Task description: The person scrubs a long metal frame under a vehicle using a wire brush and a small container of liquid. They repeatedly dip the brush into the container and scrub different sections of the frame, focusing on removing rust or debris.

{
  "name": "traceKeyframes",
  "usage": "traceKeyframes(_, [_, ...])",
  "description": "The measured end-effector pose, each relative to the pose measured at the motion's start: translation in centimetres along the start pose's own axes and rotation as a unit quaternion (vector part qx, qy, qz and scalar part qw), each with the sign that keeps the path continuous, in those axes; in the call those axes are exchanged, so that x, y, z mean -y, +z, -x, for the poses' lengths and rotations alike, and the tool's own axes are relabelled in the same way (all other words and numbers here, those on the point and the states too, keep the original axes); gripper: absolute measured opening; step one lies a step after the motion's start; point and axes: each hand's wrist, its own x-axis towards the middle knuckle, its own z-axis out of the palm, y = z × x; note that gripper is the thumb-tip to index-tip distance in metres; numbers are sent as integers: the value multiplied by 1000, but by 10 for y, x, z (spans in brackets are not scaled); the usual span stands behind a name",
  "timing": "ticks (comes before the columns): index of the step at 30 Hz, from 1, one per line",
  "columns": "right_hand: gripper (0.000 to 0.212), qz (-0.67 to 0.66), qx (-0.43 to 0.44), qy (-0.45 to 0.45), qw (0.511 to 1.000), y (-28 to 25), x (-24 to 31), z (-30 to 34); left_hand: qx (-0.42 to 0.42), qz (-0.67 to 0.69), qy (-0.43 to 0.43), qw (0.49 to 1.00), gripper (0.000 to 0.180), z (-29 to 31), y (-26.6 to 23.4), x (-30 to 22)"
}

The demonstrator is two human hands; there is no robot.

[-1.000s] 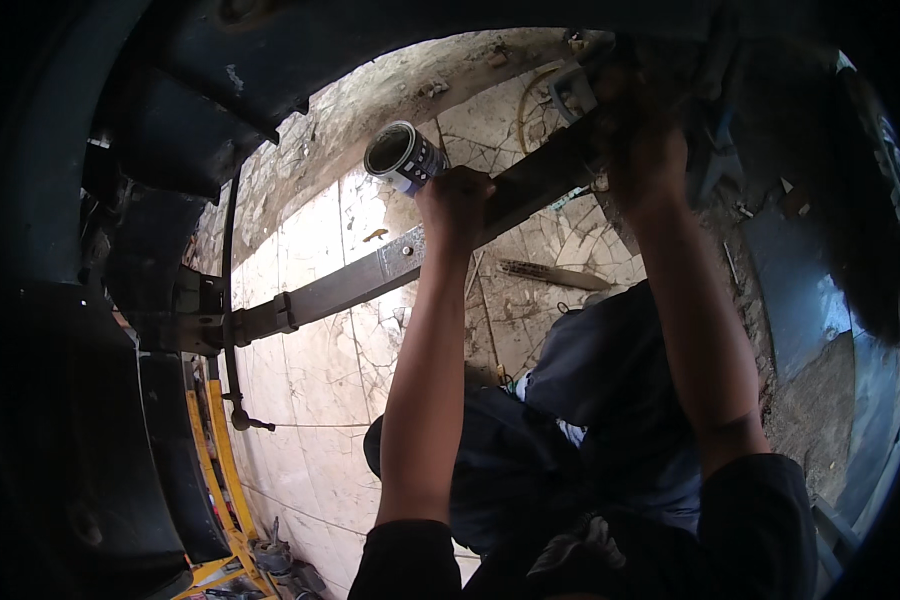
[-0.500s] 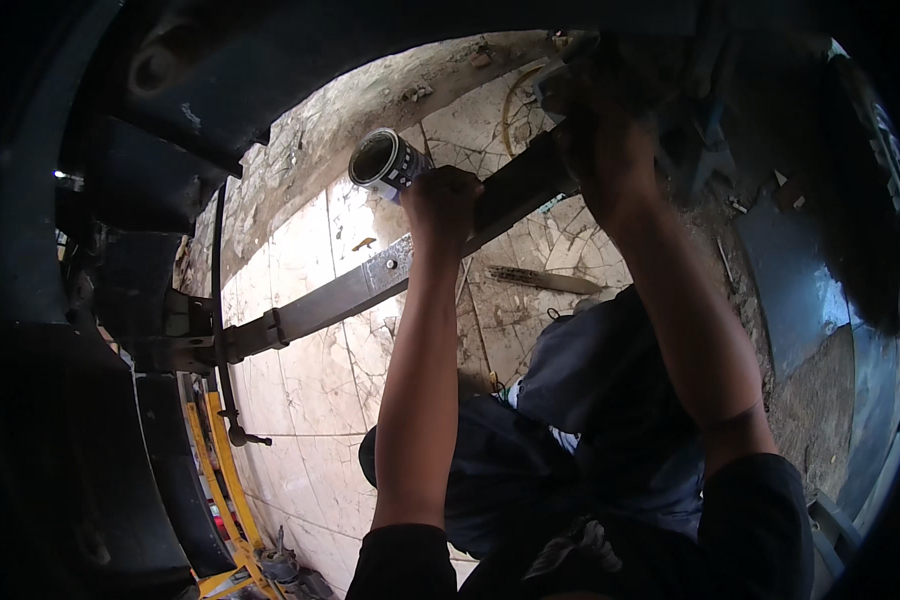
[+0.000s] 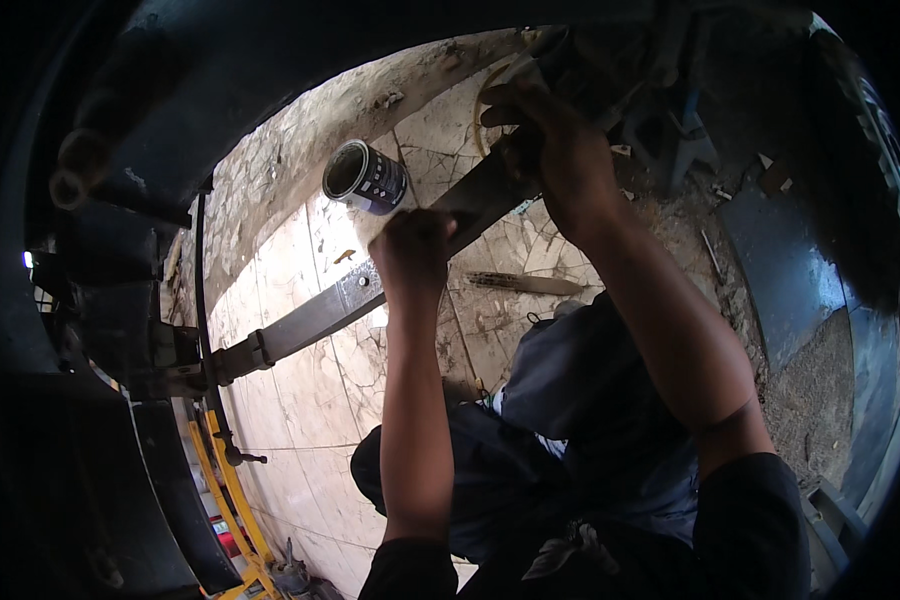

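A long dark steel bar like a leaf spring [image 3: 325, 318] runs diagonally across in front of me, with a clip and a bolt on it. My left hand [image 3: 410, 250] is closed at its upper edge, the fingers partly hidden. Just beyond that hand is an open metal can [image 3: 367, 180] with a dark printed label; its opening shows a dark inside. Farther up the bar, in shadow, my right hand [image 3: 558, 150] has bent fingers, closed around something too dark to name.
A flat wooden strip [image 3: 525, 284] lies on cracked floor tiles [image 3: 290, 420] below the bar. Dark vehicle parts [image 3: 100, 260] hang at the left and overhead. A thin rod [image 3: 206, 320] hangs down beside a yellow frame [image 3: 232, 480]. Metal sheet [image 3: 785, 265] is at the right.
The whole view has shifted, so the bar and can sit farther left and lower. My left hand has drawn slightly back toward me from the can. My right hand has turned, its fingers showing more.
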Motion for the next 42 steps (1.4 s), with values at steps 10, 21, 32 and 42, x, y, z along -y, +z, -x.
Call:
traceKeyframes(10, [32, 8, 3, 1, 1000, 2, 6, 4, -37, -135, 98, 985, 10, 8, 6, 8])
traceKeyframes(21, [34, 7, 4, 48, 999, 14, 2, 5, 24, -146, 77, 986, 16, -38, 9, -7])
traceKeyframes(32, [39, -96, -33, 72, 992, 12, 1, 3, -64, 114, 79, 988, 12, -53, 21, -9])
traceKeyframes(42, [44, -19, 29, -52, 998, -25, -42, -12, -59, -9, 143, 988, 12, -34, 19, -22])
